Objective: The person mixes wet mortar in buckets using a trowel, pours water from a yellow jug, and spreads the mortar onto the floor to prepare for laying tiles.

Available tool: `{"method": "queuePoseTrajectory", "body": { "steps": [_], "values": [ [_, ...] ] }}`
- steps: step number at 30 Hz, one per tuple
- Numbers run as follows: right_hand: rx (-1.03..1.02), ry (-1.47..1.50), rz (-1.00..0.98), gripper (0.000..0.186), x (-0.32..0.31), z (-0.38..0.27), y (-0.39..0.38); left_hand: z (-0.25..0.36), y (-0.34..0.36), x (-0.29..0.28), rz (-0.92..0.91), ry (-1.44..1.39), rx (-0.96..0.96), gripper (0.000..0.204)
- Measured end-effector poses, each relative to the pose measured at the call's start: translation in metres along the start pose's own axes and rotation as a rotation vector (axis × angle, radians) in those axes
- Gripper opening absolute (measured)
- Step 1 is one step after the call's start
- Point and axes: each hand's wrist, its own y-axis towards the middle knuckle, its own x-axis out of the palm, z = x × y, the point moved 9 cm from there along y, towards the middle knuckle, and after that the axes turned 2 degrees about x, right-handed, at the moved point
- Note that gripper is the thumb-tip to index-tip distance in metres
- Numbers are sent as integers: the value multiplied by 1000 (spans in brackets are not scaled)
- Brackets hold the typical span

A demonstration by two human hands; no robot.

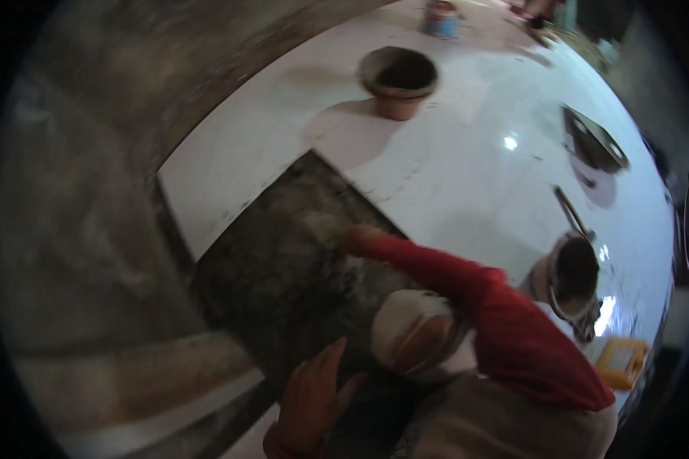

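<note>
On white tiles (pixel 467 153), two tubs (pixel 399 74) (one bucket (pixel 573 277))

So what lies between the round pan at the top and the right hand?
Head view: bare white tile floor from the round pan down, then a strip of the dark mortar patch before the right hand.

A pan (pixel 398 76) stands on the floor (pixel 467 168) behind the mortar bed (pixel 283 260); a bucket (pixel 570 279) stands to its right.
</note>
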Motion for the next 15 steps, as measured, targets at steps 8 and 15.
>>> {"method": "queuePoseTrajectory", "body": {
  "steps": [8,15],
  "values": [
    [151,574,-35,31,-25,-73,13,2,12,-60,412,116,-8,55],
    [348,1201,-379,23,-7,-154,110,-10,16,-61,589,7,189,45]
  ]
}}
